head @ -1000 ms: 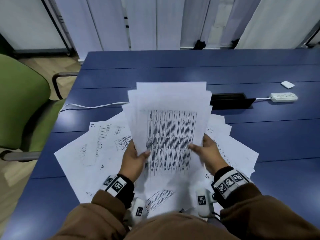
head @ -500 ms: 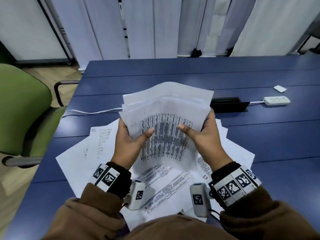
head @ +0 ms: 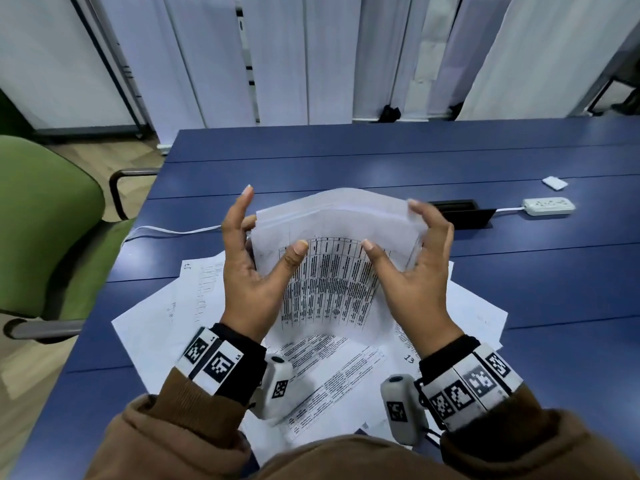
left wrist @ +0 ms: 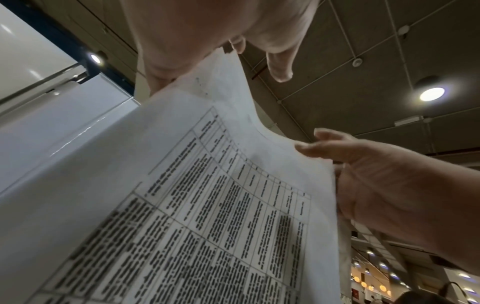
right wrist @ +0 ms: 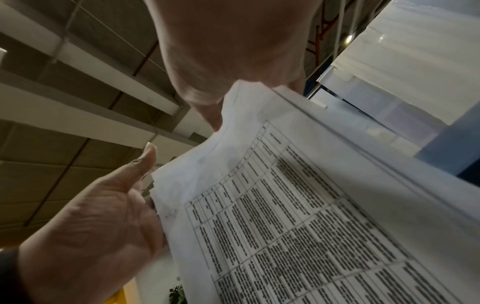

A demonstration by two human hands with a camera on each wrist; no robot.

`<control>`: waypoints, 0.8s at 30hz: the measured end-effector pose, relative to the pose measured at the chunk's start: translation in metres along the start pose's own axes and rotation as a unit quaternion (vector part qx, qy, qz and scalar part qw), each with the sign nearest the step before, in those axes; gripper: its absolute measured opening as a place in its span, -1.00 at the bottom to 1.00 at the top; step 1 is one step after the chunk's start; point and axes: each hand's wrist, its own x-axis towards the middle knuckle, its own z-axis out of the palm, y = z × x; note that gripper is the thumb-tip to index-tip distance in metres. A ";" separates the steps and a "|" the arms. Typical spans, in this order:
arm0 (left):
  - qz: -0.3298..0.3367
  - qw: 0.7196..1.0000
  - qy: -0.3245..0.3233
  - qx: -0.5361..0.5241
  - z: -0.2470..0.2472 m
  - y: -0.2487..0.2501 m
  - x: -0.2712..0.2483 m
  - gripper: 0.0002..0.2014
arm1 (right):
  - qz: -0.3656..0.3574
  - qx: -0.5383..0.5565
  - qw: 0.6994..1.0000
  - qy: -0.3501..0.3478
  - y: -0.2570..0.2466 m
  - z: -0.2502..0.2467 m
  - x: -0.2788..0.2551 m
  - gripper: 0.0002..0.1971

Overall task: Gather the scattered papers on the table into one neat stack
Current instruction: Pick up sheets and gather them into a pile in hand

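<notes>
A bundle of white papers point(head: 332, 271) with a printed table on the front stands upright and bowed between both hands, above the blue table point(head: 346, 157). My left hand point(head: 263, 237) grips its left edge, thumb on the front and index finger pointing up. On the right edge, my right hand point(head: 391, 225) has its thumb in front and fingers curled over the top corner. Loose sheets point(head: 166, 317) lie fanned out beneath. The left wrist view shows the bundle point(left wrist: 207, 185) and the right hand point(left wrist: 389, 185); the right wrist view shows the bundle point(right wrist: 298, 205) and the left hand point(right wrist: 103, 216).
A green chair point(head: 45, 230) stands at the table's left edge. A white cable point(head: 166, 232) runs along the table behind the papers. Farther right sit a black cable recess point(head: 464, 213), a white power strip point(head: 549, 206) and a small white object point(head: 554, 182).
Both hands have slid up the sides of the bundle and lifted it more upright. Its fanned sheets have drawn together and the bundle now bows forward.
</notes>
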 end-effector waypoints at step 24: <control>-0.160 0.982 -0.035 -0.094 -0.010 -0.039 -0.014 -0.19 | 0.155 0.247 0.954 -0.065 0.033 0.003 -0.022 -0.63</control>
